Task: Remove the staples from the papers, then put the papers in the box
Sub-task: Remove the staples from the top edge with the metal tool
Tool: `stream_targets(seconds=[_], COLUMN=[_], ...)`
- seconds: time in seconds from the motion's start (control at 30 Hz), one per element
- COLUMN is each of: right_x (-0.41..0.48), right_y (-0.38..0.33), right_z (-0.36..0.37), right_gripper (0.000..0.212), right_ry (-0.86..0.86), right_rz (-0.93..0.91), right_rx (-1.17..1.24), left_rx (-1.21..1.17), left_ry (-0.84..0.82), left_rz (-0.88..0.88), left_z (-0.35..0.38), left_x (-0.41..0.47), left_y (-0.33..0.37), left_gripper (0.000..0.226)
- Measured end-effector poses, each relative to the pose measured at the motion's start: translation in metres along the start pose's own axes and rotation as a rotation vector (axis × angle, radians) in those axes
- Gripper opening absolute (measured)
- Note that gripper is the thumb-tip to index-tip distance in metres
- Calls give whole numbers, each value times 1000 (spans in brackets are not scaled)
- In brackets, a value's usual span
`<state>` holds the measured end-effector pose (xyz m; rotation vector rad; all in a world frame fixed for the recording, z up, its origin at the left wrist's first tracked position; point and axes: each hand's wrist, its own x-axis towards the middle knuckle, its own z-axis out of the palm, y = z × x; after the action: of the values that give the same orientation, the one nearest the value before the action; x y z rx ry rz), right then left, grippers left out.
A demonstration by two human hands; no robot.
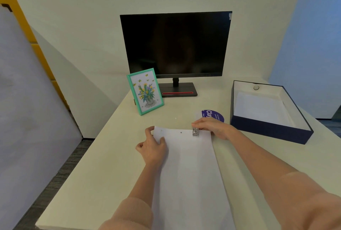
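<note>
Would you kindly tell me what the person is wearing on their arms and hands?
Both arms wear pale peach long sleeves, the left sleeve and right sleeve ending short of the wrists. The left hand and right hand are bare: no gloves, watch or rings show.

The white papers (186,165) are lying flat, with the left hand (152,148) pinching their far left corner. The right hand (214,128) is holding a small metal staple remover (195,131) on their far edge. The open navy box (267,130) is sitting just right of that hand.
</note>
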<state>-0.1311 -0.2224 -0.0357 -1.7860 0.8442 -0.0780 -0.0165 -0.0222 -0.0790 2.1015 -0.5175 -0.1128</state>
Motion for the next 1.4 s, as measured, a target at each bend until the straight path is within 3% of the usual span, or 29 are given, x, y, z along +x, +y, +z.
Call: stream_targets(seconds=[1.13, 1.4], right_x=[-9, -9], right_y=[3, 8], right_z=[-11, -2], right_gripper=[50, 31], right_ry=[8, 118], right_rz=[21, -100], right_rx=[13, -16], left_rx=[-38, -31], left_ry=[19, 13], left_rz=[-17, -14], left_z=[6, 6], left_x=[4, 5], left_y=[-6, -7], left_gripper=[39, 40])
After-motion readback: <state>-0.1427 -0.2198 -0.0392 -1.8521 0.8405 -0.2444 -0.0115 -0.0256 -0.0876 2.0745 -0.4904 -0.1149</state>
